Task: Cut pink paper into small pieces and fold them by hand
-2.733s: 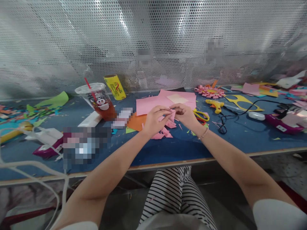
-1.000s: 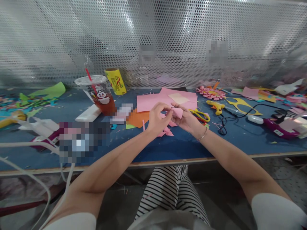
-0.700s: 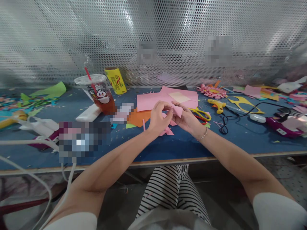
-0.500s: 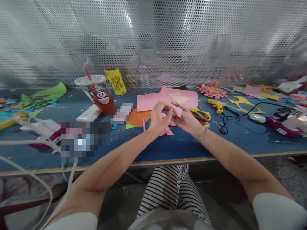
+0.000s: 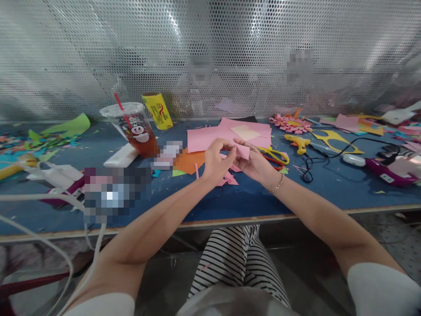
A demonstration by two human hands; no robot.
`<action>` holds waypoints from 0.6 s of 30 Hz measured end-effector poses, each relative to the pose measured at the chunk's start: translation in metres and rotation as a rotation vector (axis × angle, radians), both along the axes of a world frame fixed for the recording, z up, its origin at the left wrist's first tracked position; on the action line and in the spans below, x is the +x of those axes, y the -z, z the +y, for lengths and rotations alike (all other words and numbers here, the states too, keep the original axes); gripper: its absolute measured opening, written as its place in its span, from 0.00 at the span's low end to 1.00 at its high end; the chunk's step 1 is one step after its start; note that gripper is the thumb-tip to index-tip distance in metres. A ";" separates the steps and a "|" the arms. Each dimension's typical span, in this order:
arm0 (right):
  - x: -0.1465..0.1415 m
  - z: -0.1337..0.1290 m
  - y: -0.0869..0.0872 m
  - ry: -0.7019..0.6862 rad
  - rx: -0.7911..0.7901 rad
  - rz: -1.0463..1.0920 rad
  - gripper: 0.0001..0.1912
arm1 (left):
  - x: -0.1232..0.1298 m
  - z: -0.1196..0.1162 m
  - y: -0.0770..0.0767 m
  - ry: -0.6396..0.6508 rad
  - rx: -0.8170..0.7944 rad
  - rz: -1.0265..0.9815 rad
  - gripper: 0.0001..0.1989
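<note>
A small piece of pink paper is held between my two hands above the table. The thumb and fingers of my left hand pinch its left end. My right hand, with a bracelet at the wrist, has its fingers closed around the paper from behind and below. Large pink sheets lie behind the hands, with a cream piece on top. Pink scraps lie under the hands. Scissors with yellow handles are just right of my right hand.
A cup of drink with a red straw and a yellow can stand at the back left. Orange paper lies left of my hands. A yellow glue gun, its black cable and a pink fringed flower are on the right.
The pink paper has turned slightly and its face looks flatter towards the camera. Both hands stay in nearly the same place.
</note>
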State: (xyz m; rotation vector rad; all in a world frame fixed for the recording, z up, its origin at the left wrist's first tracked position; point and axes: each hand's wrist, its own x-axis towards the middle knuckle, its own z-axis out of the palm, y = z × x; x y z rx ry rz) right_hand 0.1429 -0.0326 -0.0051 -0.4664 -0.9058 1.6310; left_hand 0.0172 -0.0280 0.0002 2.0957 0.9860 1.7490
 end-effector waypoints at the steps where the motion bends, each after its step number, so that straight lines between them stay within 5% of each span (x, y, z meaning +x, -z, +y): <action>1: 0.000 0.000 0.000 0.002 -0.003 -0.002 0.12 | 0.000 0.000 0.000 -0.003 0.000 0.002 0.01; 18: -0.004 0.003 0.004 0.140 0.015 0.030 0.14 | 0.006 -0.002 0.006 0.025 0.018 0.034 0.05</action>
